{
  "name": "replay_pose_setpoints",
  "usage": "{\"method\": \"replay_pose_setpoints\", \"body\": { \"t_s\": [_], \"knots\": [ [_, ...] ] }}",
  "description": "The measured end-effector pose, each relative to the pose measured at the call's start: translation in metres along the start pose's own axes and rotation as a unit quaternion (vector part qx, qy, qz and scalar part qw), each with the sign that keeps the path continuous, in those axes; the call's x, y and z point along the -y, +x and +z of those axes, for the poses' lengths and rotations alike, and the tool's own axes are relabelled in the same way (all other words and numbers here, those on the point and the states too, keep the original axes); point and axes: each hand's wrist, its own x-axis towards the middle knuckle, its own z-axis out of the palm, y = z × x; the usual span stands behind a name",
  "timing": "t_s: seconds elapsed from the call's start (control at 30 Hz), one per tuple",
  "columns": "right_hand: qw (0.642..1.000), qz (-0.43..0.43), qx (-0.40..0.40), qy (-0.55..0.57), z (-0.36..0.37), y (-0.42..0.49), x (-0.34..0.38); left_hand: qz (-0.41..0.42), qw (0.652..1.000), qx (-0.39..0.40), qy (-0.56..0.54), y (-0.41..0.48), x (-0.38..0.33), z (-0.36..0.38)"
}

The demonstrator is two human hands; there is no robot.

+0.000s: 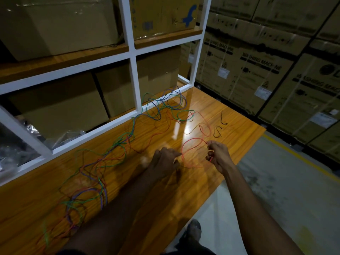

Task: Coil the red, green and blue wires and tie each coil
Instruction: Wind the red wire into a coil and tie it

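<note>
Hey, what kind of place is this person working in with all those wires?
Most likely a warehouse or stockroom. Stacked cartons printed "washing machine" fill the right side, plain cardboard boxes sit in a white shelf rack, and a yellow line marks the concrete floor beside the wooden table.

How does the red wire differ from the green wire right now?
The red wire is pinched in both the left hand and the right hand; the green wire lies untouched on the table. The red wire forms one loop between the hands; the green wire sprawls loose. Both are tangled together and untied.
</note>
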Motion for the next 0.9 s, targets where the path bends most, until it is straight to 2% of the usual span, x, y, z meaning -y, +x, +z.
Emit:
{"method": "replay_pose_setpoints", "body": {
  "t_s": [0.1, 0.27, 0.4, 0.5, 0.53, 0.63, 0.7, 0.83, 0.9],
  "knots": [
    [1.000, -0.025, 0.005, 0.007, -0.001, -0.004, 0.016, -0.014, 0.995, -0.049, -0.081, 0.008, -0.013, -0.010],
    [0.993, -0.088, 0.003, -0.072, -0.001, -0.007, 0.032, -0.042, 0.964, -0.133, -0.228, 0.018, -0.035, -0.031],
    [0.991, -0.112, 0.016, -0.071, 0.001, -0.008, 0.039, -0.043, 0.938, -0.060, -0.339, 0.027, -0.046, -0.036],
    [0.990, -0.120, 0.031, -0.069, -0.004, -0.005, 0.041, -0.036, 0.926, -0.071, -0.369, 0.032, -0.049, -0.034],
    [0.988, -0.128, 0.035, -0.077, -0.006, -0.003, 0.042, -0.052, 0.912, -0.067, -0.401, 0.035, -0.050, -0.035],
    [0.975, -0.174, 0.039, -0.133, -0.010, 0.003, 0.044, -0.131, 0.818, -0.038, -0.559, 0.046, -0.054, -0.042],
    [0.964, -0.205, 0.033, -0.163, -0.010, 0.009, 0.045, -0.169, 0.779, -0.014, -0.604, 0.051, -0.060, -0.050],
    [0.930, -0.289, -0.037, -0.222, -0.007, 0.024, 0.043, -0.244, 0.730, 0.045, -0.636, 0.060, -0.064, -0.063],
    [0.911, -0.330, -0.063, -0.240, -0.005, 0.027, 0.043, -0.270, 0.733, 0.113, -0.614, 0.064, -0.060, -0.068]
  ]
}}
